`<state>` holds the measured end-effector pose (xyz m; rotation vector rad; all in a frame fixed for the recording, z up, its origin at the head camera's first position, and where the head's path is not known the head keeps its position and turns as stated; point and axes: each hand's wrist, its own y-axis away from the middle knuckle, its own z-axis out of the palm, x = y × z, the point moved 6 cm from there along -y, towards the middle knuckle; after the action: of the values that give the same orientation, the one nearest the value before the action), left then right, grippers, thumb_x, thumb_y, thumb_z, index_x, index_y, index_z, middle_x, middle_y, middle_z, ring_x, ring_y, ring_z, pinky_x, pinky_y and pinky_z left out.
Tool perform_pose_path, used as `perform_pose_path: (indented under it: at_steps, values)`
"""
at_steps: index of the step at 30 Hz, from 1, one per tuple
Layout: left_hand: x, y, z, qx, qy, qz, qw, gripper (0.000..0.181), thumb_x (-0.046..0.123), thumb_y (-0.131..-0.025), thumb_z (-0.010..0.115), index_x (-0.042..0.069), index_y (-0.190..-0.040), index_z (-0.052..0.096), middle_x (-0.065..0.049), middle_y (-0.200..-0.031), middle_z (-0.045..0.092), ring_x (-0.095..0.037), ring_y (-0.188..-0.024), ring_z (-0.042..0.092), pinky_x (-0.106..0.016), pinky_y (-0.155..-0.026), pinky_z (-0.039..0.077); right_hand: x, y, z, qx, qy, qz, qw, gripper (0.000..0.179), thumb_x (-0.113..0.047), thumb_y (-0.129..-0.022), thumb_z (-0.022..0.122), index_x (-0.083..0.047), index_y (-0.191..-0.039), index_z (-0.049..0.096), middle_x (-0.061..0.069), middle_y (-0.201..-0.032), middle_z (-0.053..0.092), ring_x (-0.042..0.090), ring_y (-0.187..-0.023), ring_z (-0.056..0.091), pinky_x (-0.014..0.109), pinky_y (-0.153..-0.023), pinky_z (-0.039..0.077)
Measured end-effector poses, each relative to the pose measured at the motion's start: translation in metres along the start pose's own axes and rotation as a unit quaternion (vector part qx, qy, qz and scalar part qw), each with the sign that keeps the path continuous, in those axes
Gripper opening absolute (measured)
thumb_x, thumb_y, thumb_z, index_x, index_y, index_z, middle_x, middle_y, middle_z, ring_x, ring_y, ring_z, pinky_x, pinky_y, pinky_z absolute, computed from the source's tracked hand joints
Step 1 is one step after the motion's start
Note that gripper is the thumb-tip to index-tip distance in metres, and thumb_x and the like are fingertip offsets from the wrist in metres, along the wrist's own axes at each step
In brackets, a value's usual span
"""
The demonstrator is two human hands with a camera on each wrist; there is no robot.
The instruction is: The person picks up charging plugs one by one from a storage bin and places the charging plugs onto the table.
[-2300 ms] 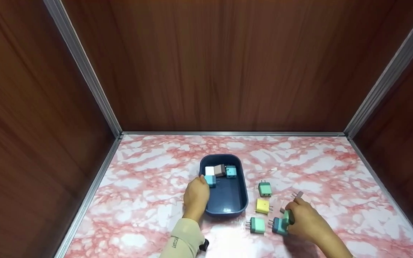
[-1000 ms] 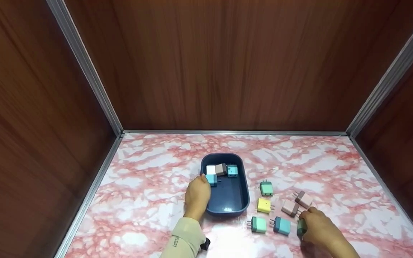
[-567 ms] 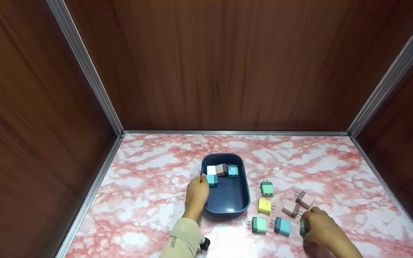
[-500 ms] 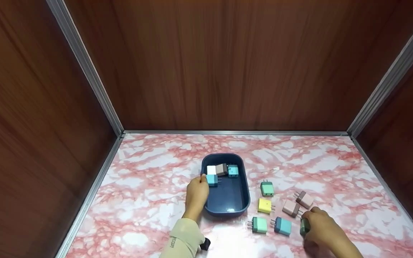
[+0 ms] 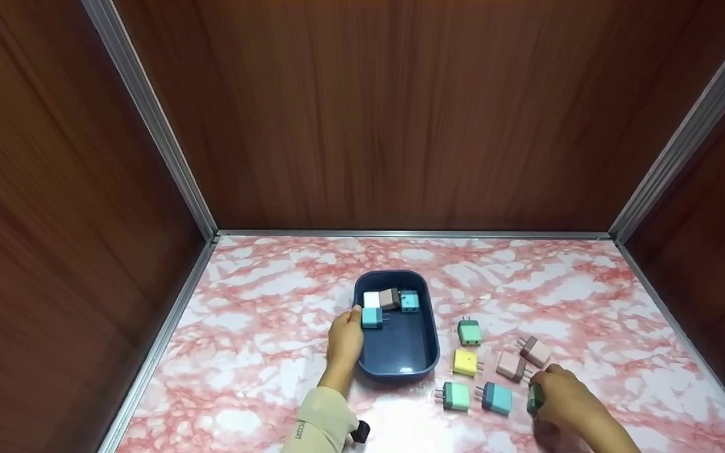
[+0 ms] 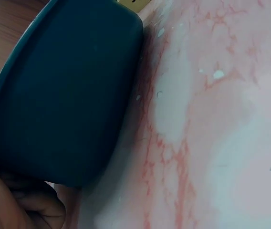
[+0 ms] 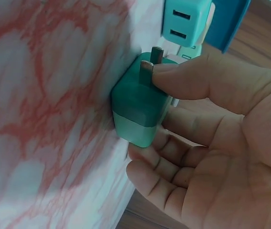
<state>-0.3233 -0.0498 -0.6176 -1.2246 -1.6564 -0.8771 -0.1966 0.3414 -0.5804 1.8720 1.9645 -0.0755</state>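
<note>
In the head view my left hand (image 5: 344, 340) grips the left rim of a dark blue tub (image 5: 400, 352), thumb over the rim; the left wrist view shows its fingers curled outside the wall. Inside the tub are a white charger plug (image 5: 371, 299), a beige-brown one (image 5: 389, 298) and two blue ones (image 5: 372, 318). Right of the tub, my right hand (image 5: 567, 402) pinches a green charger plug (image 7: 138, 98) by the table surface. In the right wrist view its thumb lies beside the metal prongs, which point up, and the fingers are behind the body.
On the pink marbled table (image 5: 262, 352) lie a yellow charger plug (image 5: 465, 363), two mint-green ones (image 5: 456, 396), a blue one (image 5: 497, 398) and two pink ones (image 5: 512, 365), between tub and right hand. Dark wood panels (image 5: 362, 126) with metal edging enclose the back and sides.
The right hand has moved the green charger plug rightward, away from the blue one on the table, uncovering the pink ones. Lately it has stayed nearly still. The left hand remains at the tub.
</note>
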Motion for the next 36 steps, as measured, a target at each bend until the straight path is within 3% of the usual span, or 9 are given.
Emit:
perform_pose_path:
  at_steps: [8, 14, 18, 25, 27, 32, 36]
  values:
    - [0.0, 0.002, 0.001, -0.003, 0.017, 0.016, 0.9997, 0.048, 0.039, -0.109, 0.044, 0.003, -0.093, 0.07, -0.013, -0.1, 0.071, -0.027, -0.097, 0.064, -0.049, -0.091, 0.048, 0.002, -0.001, -0.003, -0.015, -0.016, 0.005, 0.9997, 0.053, -0.006, -0.067, 0.088, 0.004, -0.116, 0.069, 0.015, -0.109, 0.06, 0.03, -0.098, 0.059, 0.054, -0.084, 0.054]
    - [0.001, 0.003, 0.001, -0.006, 0.005, 0.011, 0.9999, 0.047, 0.04, -0.109, 0.043, 0.005, -0.091, 0.069, -0.01, -0.098, 0.07, -0.026, -0.097, 0.063, -0.048, -0.088, 0.047, -0.004, -0.001, -0.016, -0.016, -0.013, -0.003, 0.9998, 0.06, -0.009, -0.067, 0.084, 0.009, -0.121, 0.065, 0.021, -0.114, 0.06, 0.037, -0.102, 0.061, 0.056, -0.086, 0.053]
    - [0.002, 0.004, -0.001, -0.007, 0.004, -0.002, 1.0, 0.048, 0.043, -0.108, 0.044, 0.006, -0.089, 0.068, -0.007, -0.094, 0.069, -0.025, -0.094, 0.062, -0.046, -0.085, 0.046, -0.014, -0.003, -0.03, -0.005, -0.011, 0.004, 0.9999, 0.063, -0.017, -0.075, 0.083, 0.008, -0.129, 0.063, 0.023, -0.119, 0.06, 0.041, -0.106, 0.062, 0.059, -0.087, 0.053]
    - [0.003, 0.005, -0.002, 0.001, -0.005, -0.008, 1.0, 0.046, 0.045, -0.107, 0.046, 0.01, -0.09, 0.072, -0.006, -0.103, 0.072, -0.026, -0.101, 0.065, -0.05, -0.088, 0.048, -0.04, -0.008, -0.056, 0.068, -0.028, -0.027, 0.997, 0.062, -0.025, -0.086, 0.08, 0.008, -0.134, 0.059, 0.027, -0.129, 0.056, 0.045, -0.113, 0.061, 0.059, -0.091, 0.051]
    - [0.004, 0.005, -0.002, 0.001, -0.012, -0.01, 0.9999, 0.046, 0.045, -0.107, 0.046, 0.011, -0.087, 0.069, -0.006, -0.099, 0.07, -0.025, -0.097, 0.064, -0.048, -0.085, 0.047, -0.049, -0.01, -0.064, 0.097, -0.036, -0.042, 0.9937, 0.061, -0.025, -0.087, 0.079, 0.008, -0.134, 0.058, 0.026, -0.13, 0.056, 0.044, -0.113, 0.061, 0.059, -0.091, 0.051]
    - [0.005, 0.005, -0.002, 0.006, -0.017, -0.016, 0.9997, 0.045, 0.046, -0.107, 0.046, 0.016, -0.075, 0.058, -0.007, -0.084, 0.062, -0.025, -0.083, 0.057, -0.041, -0.074, 0.041, -0.071, -0.018, -0.078, 0.173, -0.056, -0.084, 0.9797, 0.057, -0.022, -0.09, 0.078, 0.005, -0.136, 0.058, 0.024, -0.132, 0.056, 0.044, -0.12, 0.058, 0.06, -0.095, 0.049]
    - [0.005, 0.005, -0.003, 0.013, -0.026, -0.012, 0.9995, 0.044, 0.043, -0.107, 0.047, 0.016, -0.075, 0.058, -0.007, -0.087, 0.065, -0.025, -0.082, 0.058, -0.042, -0.073, 0.042, -0.091, -0.025, -0.085, 0.225, -0.074, -0.118, 0.9644, 0.055, -0.02, -0.091, 0.077, 0.003, -0.137, 0.058, 0.021, -0.132, 0.057, 0.042, -0.123, 0.057, 0.06, -0.099, 0.047]
